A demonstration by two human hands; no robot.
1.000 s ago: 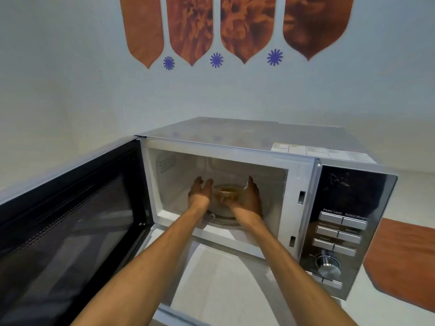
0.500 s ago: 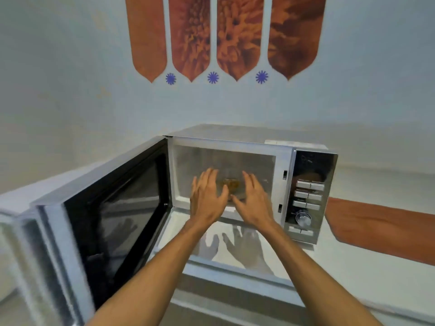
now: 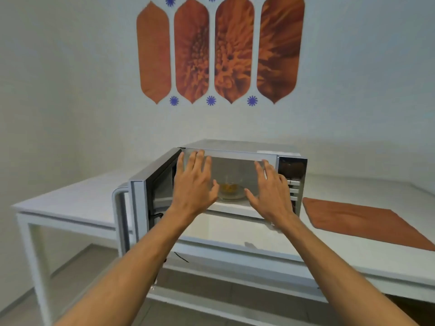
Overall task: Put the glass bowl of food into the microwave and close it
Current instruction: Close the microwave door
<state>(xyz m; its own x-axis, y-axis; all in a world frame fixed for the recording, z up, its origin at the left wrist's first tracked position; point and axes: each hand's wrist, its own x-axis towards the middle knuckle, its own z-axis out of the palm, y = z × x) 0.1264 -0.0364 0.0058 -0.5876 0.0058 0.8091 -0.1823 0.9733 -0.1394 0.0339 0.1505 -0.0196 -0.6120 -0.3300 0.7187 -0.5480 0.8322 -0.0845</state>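
1. Forearms reach up from the bottom edge of my head view, both bare, both stretched toward the microwave (image 3: 235,149).
2. My left hand (image 3: 194,184) is spread flat with the fingers apart, holding nothing, in front of the left part of the oven opening.
3. My right hand (image 3: 270,189) is likewise splayed and empty, in front of the right part of the opening and partly covering the control panel (image 3: 293,175).
4. Between the two hands I see the glass bowl (image 3: 231,190) inside the cavity, resting on its floor, with yellow-orange food in it; neither hand touches it.
5. The microwave door (image 3: 141,203) stands swung wide to the left, its curved handle (image 3: 117,208) at the near edge.
6. The oven sits on a white counter (image 3: 70,198), and an orange mat (image 3: 357,222) lies flat on the counter just to its right.
7. Farthest off, the pale wall carries four orange flower panels (image 3: 219,50) with small blue star shapes (image 3: 211,100) below them.
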